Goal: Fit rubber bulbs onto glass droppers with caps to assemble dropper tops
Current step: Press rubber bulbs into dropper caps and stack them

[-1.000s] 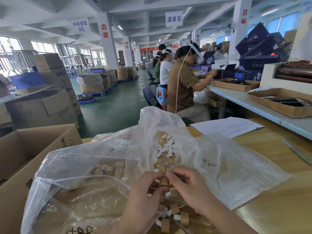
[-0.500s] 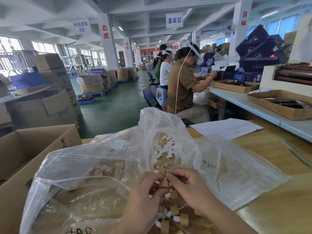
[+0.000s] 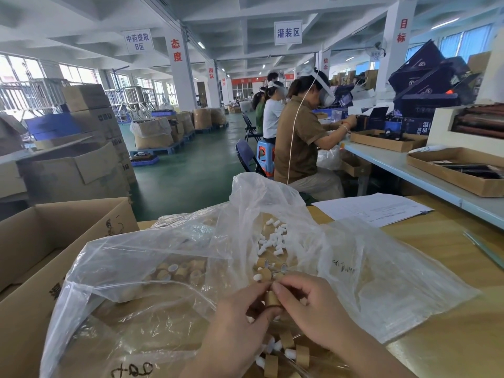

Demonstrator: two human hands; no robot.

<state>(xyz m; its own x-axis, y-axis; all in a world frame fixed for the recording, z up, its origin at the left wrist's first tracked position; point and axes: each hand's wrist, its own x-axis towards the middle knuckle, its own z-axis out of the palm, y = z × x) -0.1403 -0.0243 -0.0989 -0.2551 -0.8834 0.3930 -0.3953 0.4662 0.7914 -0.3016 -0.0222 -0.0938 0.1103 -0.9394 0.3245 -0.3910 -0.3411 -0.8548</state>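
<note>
My left hand (image 3: pixel 234 317) and my right hand (image 3: pixel 313 304) meet over the table, both pinching one tan cylindrical cap (image 3: pixel 272 299) between their fingertips. Whether a bulb or glass dropper sits in it is hidden by my fingers. Loose white rubber bulbs (image 3: pixel 274 237) lie in a pile inside a clear plastic bag (image 3: pixel 381 274). Assembled tan caps with white bulbs (image 3: pixel 289 350) lie below my hands. More tan caps (image 3: pixel 177 270) sit in a second clear bag on the left.
An open cardboard box (image 3: pixel 54 241) stands at the left of the wooden table (image 3: pixel 450 336). A paper sheet (image 3: pixel 371 207) and a thin green tool (image 3: pixel 485 248) lie at the right. Other seated people (image 3: pixel 300 137) work at a bench beyond.
My hands and the cap stay together in the same place; only the fingers have shifted slightly on the cap.
</note>
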